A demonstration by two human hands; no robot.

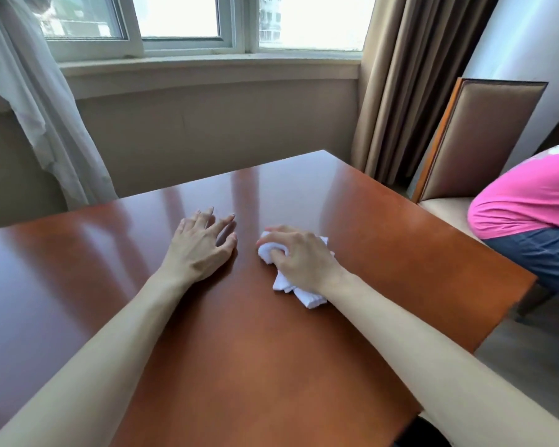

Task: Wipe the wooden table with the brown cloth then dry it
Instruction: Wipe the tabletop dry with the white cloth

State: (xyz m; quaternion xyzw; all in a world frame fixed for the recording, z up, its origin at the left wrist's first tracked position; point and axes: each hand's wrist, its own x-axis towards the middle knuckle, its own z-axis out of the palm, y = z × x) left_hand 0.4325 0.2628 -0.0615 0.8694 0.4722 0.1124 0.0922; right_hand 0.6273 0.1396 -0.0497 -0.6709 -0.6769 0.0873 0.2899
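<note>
A glossy reddish-brown wooden table (384, 240) fills the lower part of the head view. My right hand (299, 258) grips a crumpled white cloth (307, 296) and presses it on the tabletop near the middle. The cloth sticks out in front of my fingers and behind my wrist. My left hand (200, 243) rests flat on the table just left of it, fingers spread and fairly straight. No brown cloth is in view.
A person in a pink shirt (526, 195) and jeans sits on a padded chair (478, 140) at the table's right edge. Brown curtains (410, 85) hang behind the chair, a white sheer curtain (29, 101) at far left, windows beyond.
</note>
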